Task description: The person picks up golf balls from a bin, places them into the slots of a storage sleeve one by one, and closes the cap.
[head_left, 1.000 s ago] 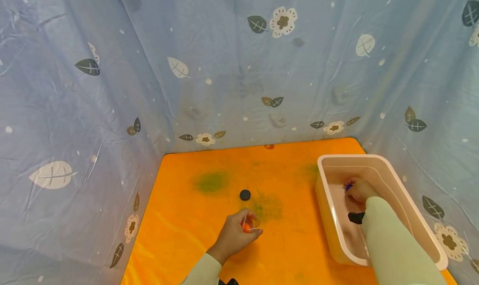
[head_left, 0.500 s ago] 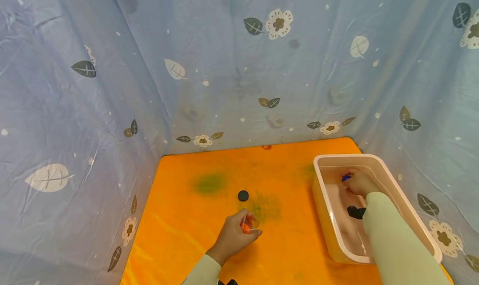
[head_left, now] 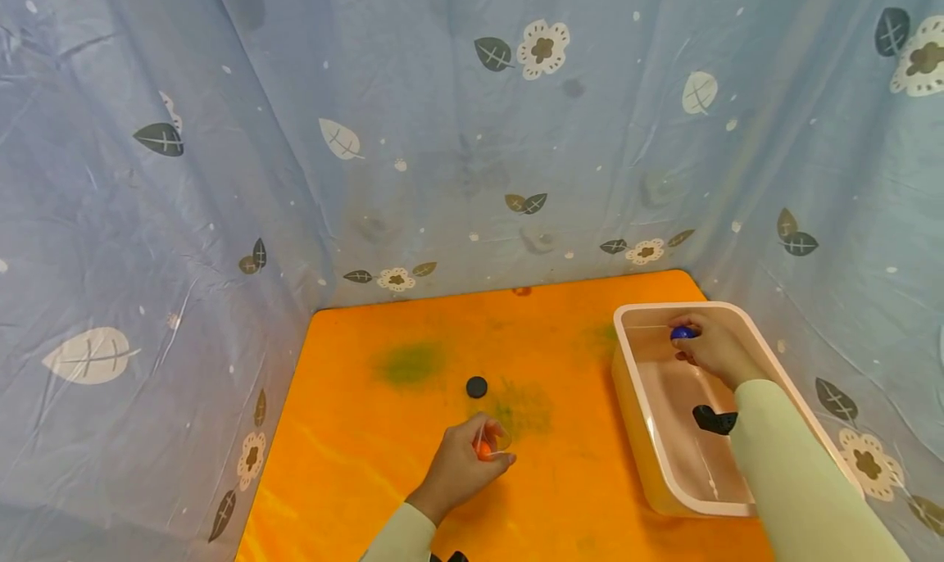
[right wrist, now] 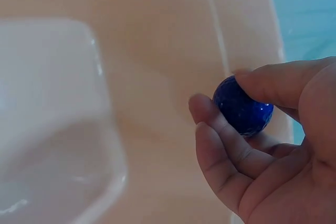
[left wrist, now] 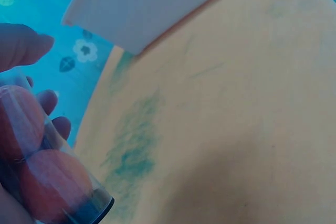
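I had the left hand point(head_left: 459, 464) over the middle of the table point(head_left: 339, 455), well in from its side edges, fingers curled in a grip, thumb pointing toward the right edge. The sleeved left forearm point(head_left: 401, 533) slanted in from the near side, the bare wrist point(head_left: 429, 496) showing past the cuff. I had the right hand point(head_left: 711, 351) farther out, near the right edge and toward the far right corner, thumb and fingers in a pinch. Behind it, the right forearm point(head_left: 800, 472) stretched diagonally.
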`<state>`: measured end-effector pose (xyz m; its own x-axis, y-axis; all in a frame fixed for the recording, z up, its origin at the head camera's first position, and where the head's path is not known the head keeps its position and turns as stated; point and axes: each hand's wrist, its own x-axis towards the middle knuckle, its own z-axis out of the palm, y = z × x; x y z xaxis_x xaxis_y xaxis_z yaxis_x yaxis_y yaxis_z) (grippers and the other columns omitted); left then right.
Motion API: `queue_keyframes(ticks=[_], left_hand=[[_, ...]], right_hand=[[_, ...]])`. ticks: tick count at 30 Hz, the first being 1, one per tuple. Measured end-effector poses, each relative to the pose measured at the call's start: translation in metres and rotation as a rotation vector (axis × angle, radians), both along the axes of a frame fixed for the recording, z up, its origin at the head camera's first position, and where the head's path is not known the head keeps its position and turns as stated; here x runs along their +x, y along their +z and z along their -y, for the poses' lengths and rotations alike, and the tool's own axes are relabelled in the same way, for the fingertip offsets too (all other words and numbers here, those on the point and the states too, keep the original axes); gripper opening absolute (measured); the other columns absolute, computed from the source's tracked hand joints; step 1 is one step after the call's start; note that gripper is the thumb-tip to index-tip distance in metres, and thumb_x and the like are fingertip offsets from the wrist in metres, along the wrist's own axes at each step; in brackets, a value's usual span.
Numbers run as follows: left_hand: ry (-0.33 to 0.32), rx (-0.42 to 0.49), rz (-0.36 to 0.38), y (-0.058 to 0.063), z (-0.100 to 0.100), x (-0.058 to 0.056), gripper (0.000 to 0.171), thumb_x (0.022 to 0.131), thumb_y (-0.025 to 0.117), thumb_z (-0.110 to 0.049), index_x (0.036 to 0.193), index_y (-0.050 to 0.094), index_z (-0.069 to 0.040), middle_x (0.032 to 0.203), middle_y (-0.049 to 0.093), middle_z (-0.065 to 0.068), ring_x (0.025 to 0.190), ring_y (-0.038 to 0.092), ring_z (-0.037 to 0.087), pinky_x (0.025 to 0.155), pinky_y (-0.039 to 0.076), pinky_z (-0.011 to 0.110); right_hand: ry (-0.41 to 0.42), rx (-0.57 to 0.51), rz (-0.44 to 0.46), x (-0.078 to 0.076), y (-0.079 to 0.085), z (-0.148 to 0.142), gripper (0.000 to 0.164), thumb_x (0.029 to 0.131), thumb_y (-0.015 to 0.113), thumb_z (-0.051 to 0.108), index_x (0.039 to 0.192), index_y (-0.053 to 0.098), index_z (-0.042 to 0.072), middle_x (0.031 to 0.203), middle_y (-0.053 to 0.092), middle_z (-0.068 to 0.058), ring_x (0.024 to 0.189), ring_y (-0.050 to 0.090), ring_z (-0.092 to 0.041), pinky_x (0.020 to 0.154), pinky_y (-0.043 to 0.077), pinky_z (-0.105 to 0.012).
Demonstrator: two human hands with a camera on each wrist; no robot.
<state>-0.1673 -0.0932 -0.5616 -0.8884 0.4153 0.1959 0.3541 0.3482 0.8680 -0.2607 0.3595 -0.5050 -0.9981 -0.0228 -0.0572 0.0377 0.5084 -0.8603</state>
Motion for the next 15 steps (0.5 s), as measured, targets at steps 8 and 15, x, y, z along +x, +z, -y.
queue_keyframes(ticks=[8, 15], left_hand=[[-0.007, 0.022, 0.017, 0.000, -0.003, 0.001, 0.030, 0.081, 0.079, -0.028, 0.102, 0.058, -0.030, 0.080, 0.059, -0.004, 0.062, 0.056, 0.012, 0.055, 0.051, 0.027], [-0.015, 0.044, 0.004, -0.002, -0.006, 0.001, 0.030, 0.080, 0.080, -0.026, 0.103, 0.059, -0.023, 0.081, 0.059, -0.003, 0.062, 0.055, 0.011, 0.055, 0.050, 0.027]], right_hand=[[-0.014, -0.022, -0.052, 0.009, 0.026, 0.019, 0.040, 0.098, 0.055, 0.011, 0.133, 0.044, -0.005, 0.118, 0.049, -0.029, 0.096, 0.062, -0.041, 0.077, 0.053, -0.035], [-0.038, -0.104, -0.107, 0.018, 0.052, 0.046, 0.042, 0.100, 0.054, 0.023, 0.135, 0.045, 0.004, 0.127, 0.044, -0.023, 0.098, 0.063, -0.033, 0.080, 0.052, -0.032]])
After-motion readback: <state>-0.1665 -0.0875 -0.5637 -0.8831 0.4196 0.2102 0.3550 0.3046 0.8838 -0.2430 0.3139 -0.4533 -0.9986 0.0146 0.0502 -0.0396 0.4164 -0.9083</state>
